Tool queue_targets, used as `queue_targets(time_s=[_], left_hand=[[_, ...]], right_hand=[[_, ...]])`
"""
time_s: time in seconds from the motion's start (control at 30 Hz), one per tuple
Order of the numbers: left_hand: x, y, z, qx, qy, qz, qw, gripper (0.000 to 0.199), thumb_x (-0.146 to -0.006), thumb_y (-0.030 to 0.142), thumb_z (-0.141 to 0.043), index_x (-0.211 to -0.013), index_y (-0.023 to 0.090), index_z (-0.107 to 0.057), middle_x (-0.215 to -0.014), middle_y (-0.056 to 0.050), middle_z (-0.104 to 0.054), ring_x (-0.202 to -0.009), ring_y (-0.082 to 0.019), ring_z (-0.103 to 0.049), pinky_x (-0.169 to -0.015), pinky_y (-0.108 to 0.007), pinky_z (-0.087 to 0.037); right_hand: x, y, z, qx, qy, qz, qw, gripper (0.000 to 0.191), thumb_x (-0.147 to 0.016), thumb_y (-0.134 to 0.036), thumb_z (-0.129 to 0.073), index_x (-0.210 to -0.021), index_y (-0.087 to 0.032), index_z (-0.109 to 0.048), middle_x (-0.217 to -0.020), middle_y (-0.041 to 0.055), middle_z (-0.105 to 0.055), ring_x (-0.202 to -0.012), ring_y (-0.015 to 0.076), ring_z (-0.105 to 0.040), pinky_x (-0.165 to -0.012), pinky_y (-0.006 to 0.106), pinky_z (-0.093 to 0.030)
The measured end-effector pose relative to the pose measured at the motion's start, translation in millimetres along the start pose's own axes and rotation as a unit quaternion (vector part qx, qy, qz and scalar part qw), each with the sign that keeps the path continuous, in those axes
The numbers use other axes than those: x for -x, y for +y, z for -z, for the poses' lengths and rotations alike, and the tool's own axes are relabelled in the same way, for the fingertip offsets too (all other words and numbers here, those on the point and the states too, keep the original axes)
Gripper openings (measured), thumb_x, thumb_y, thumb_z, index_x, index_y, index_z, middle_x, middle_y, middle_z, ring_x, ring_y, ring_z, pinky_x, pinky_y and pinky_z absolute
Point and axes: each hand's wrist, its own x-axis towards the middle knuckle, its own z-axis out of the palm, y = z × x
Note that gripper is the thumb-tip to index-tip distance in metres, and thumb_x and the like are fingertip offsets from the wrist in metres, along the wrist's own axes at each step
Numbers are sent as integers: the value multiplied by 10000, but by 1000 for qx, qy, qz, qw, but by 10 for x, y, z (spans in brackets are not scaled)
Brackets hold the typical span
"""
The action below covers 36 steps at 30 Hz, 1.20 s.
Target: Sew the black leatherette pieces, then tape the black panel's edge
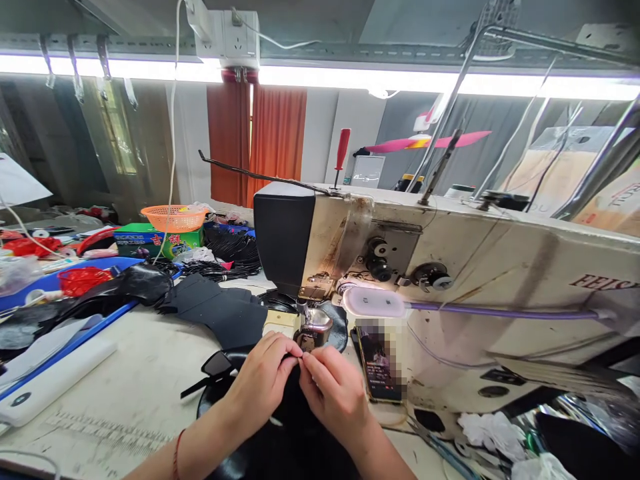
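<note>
My left hand (267, 373) and my right hand (336, 387) meet fingertip to fingertip just in front of the sewing machine's needle area (315, 325). Both are pinched closed; whatever lies between the fingertips is too small to make out. Beneath them spreads shiny black material (295, 440), partly hidden by my hands. The beige sewing machine (480, 280) fills the right side, with an oval lamp (375, 303) lit above the needle area.
A phone (379, 363) leans at the machine's base. Black cut pieces (215, 310) lie behind my left hand. Further left are a blue tray (75, 343), a white box-like device (60, 380) and an orange basket (173, 219). Scissors (443, 447) lie at the lower right.
</note>
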Motion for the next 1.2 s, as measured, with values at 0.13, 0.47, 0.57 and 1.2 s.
queue_targets(time_s=[0.13, 0.47, 0.57, 1.2], left_hand=[[36, -36, -33, -12, 15, 8, 1000, 185, -898, 77, -495, -889, 212, -622, -825, -13, -667, -790, -172, -641, -730, -277, -523], [-57, -224, -39, 44, 3, 36, 998, 155, -928, 244, -541, -864, 195, -674, -805, -27, -700, -788, -183, -624, -750, -301, -470], [-148, -263, -10, 141, -58, 97, 984, 215, -910, 296, -533, -896, 191, -720, -844, -40, -717, -833, -192, -631, -803, -315, -464], [-519, -281, -111, 251, -125, 259, 924, 265, -810, 394, -520, -738, 169, -639, -762, -20, -663, -783, -189, -575, -765, -284, -426]], right_hand=[[-20, 3, -25, -10, -13, -19, 1000, 217, -916, -93, -528, -779, -214, -645, -666, 32, -609, -592, 133, -545, -547, 242, -479], [-70, 55, -164, -167, 28, -221, 961, 228, -881, -176, -570, -655, -201, -562, -597, -28, -539, -513, 96, -495, -481, 210, -400], [-73, 80, -226, -221, 28, -286, 932, 242, -896, -229, -571, -656, -200, -552, -563, -49, -495, -465, 87, -453, -429, 198, -381], [54, 330, -266, -165, 98, -199, 961, 248, -901, -76, -576, -1036, -198, -744, -817, 46, -696, -702, 130, -656, -654, 217, -550]])
